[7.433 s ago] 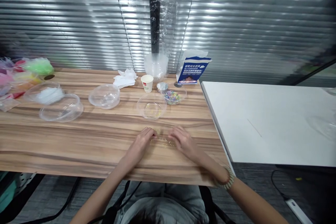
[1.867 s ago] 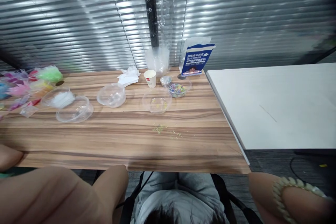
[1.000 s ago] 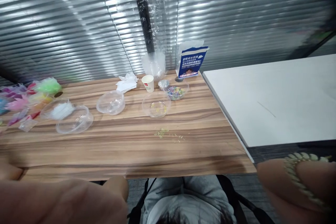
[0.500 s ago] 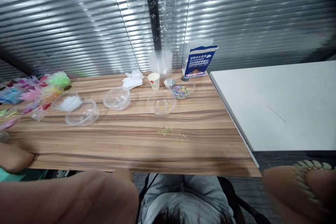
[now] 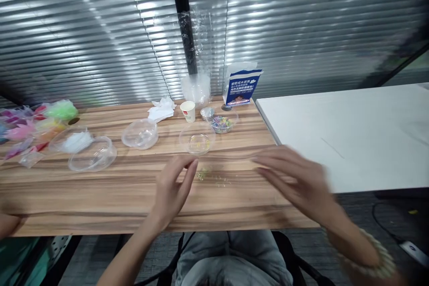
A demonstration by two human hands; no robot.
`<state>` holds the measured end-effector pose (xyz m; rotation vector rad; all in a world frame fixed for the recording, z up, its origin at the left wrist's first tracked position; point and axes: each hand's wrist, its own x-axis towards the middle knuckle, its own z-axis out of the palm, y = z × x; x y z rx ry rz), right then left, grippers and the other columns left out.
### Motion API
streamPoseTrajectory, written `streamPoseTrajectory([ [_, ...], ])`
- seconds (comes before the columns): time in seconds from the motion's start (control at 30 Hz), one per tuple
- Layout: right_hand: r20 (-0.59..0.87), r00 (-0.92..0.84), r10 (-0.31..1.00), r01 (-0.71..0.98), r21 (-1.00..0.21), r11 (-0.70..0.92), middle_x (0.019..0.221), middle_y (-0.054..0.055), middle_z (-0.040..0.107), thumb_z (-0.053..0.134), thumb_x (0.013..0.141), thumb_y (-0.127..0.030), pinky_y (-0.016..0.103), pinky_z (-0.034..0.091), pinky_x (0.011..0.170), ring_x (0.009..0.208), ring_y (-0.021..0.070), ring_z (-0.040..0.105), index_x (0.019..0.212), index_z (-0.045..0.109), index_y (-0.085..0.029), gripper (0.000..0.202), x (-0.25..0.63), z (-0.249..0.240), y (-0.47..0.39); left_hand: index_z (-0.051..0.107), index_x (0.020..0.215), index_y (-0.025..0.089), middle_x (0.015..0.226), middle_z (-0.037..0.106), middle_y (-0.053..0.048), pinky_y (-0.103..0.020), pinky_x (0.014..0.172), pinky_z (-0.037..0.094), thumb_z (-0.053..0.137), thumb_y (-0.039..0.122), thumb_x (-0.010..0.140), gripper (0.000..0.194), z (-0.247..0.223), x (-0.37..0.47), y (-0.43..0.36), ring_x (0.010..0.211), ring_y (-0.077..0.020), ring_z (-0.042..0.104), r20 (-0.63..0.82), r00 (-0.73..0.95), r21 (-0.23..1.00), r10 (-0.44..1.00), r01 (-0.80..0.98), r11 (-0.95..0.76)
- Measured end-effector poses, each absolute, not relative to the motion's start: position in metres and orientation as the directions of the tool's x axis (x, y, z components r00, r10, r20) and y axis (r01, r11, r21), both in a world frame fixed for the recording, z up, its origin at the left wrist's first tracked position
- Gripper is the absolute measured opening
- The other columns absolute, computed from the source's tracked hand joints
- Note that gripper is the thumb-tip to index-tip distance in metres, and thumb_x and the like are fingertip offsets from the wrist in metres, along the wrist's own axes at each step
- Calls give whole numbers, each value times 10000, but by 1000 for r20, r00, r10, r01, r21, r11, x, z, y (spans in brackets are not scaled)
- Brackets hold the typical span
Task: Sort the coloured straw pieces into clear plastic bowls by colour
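Observation:
My left hand [image 5: 174, 186] is over the wooden table [image 5: 127, 205], just left of a small scatter of yellow-green bits [image 5: 203, 173]. Its fingers curve loosely, with the thumb tip close to the index finger, and I see nothing held. To the right of the bits, my right hand [image 5: 293, 178] is smeared by motion; its fingers stretch out and the thumb is a little apart, with nothing visible in it. Behind the bits stands a clear plastic bowl [image 5: 197, 149] with some yellow pieces inside. Another clear bowl of multicoloured small pieces [image 5: 221, 123] is just behind it.
A paper cup [image 5: 188, 111], small metal bowl [image 5: 207, 113], tissues [image 5: 162, 109] and blue-and-white bag [image 5: 241, 86] line the back. More clear containers [image 5: 140, 134] and colourful packets [image 5: 22, 130] lie left. A white table [image 5: 351, 143] adjoins on the right. Another person's arm [image 5: 8, 223] shows at left.
Both my hands have risen from the bottom of the view and moved forward over the table, closer to the bits. The view has shifted slightly right and up.

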<state>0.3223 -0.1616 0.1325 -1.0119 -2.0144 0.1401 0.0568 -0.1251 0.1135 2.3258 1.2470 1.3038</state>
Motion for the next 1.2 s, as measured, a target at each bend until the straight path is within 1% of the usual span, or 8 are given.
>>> streamPoseTrajectory([
  [0.07, 496, -402, 770, 583, -509, 633, 923, 62, 667, 545, 861, -143, 328, 510, 750, 894, 192, 606, 969, 657, -199, 165, 307, 104, -131, 650, 878, 163, 857, 676, -46, -251, 719, 459, 507, 159, 874, 143, 88, 59, -106, 797, -155, 619, 394, 394, 521, 830, 648, -555],
  [0.13, 296, -479, 826, 597, -580, 554, 893, 63, 672, 534, 859, -130, 312, 489, 743, 871, 191, 603, 905, 673, -176, 153, 297, 72, -104, 662, 834, 150, 861, 683, -70, -265, 725, 436, 495, 135, 862, 170, 61, 60, -89, 820, -180, 620, 198, 420, 486, 886, 743, -461],
  [0.2, 149, -489, 860, 618, -636, 462, 877, 74, 678, 537, 856, -142, 308, 463, 741, 820, 189, 605, 854, 684, -159, 148, 291, 46, -85, 665, 799, 146, 831, 682, -75, -257, 692, 408, 500, 137, 847, 172, 42, 59, -77, 782, -180, 611, 95, 373, 467, 923, 802, -372],
  [0.27, 118, -501, 858, 612, -653, 447, 846, 66, 688, 548, 848, -160, 294, 450, 728, 775, 181, 611, 837, 692, -161, 145, 290, 30, -73, 663, 762, 142, 768, 676, -69, -241, 644, 378, 509, 154, 838, 172, 32, 59, -71, 716, -166, 599, 41, 343, 469, 938, 822, -322],
  [0.47, 118, -514, 850, 590, -671, 449, 793, 53, 694, 551, 825, -155, 272, 431, 705, 750, 177, 616, 762, 689, -156, 152, 289, 20, -62, 638, 708, 142, 724, 661, -49, -234, 609, 333, 532, 174, 817, 156, 29, 61, -70, 693, -159, 578, 23, 351, 485, 936, 815, -317],
  [0.67, 124, -495, 860, 591, -677, 438, 799, 55, 685, 545, 807, -120, 269, 427, 704, 754, 175, 603, 746, 676, -156, 149, 290, 14, -62, 598, 673, 138, 733, 629, -55, -256, 641, 341, 476, 102, 795, 177, 31, 64, -73, 716, -167, 552, 6, 373, 476, 928, 815, -331],
  [0.97, 135, -529, 838, 578, -666, 472, 809, 44, 655, 520, 822, -99, 275, 407, 734, 779, 170, 578, 762, 657, -167, 165, 289, 11, -62, 572, 764, 146, 860, 603, -83, -312, 755, 393, 430, 88, 814, 161, 23, 59, -75, 861, -207, 519, 53, 408, 487, 912, 786, -380],
  [1.2, 114, -579, 807, 541, -687, 485, 866, 47, 653, 485, 848, -107, 262, 409, 731, 797, 161, 579, 837, 670, -175, 198, 289, 23, -67, 561, 893, 148, 908, 600, -77, -316, 768, 420, 379, 97, 866, 191, 8, 50, -75, 860, -186, 517, 137, 565, 528, 813, 653, -543],
])
